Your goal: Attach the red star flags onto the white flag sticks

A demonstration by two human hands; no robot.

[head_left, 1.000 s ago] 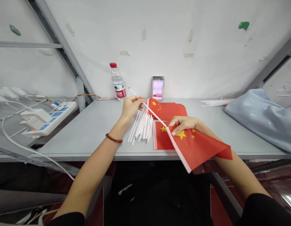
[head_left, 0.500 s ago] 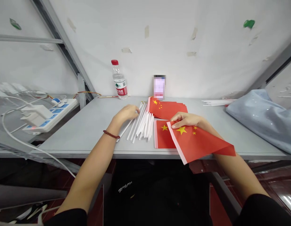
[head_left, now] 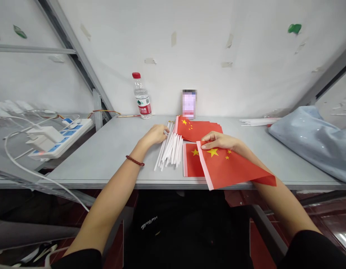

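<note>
My left hand, a dark red bead bracelet on its wrist, rests at the upper left side of a loose pile of thin white sticks. Its fingers are bent in against a white stick at the pile's edge, and the fingertips are partly hidden. Pinched by thumb and fingers, a small red flag with yellow stars and a white side strip hangs from my right hand. Beneath it, another red flag lies flat by the table edge. Behind these lies a stack of red flags.
A water bottle and an upright phone stand against the wall. At left is a power strip with chargers and cables. A pale blue cloth bundle lies at right, beside more white sticks.
My left hand has shifted slightly right, and the stick that lay apart under it is now against the pile. The flag in my right hand has moved a little up and left.
</note>
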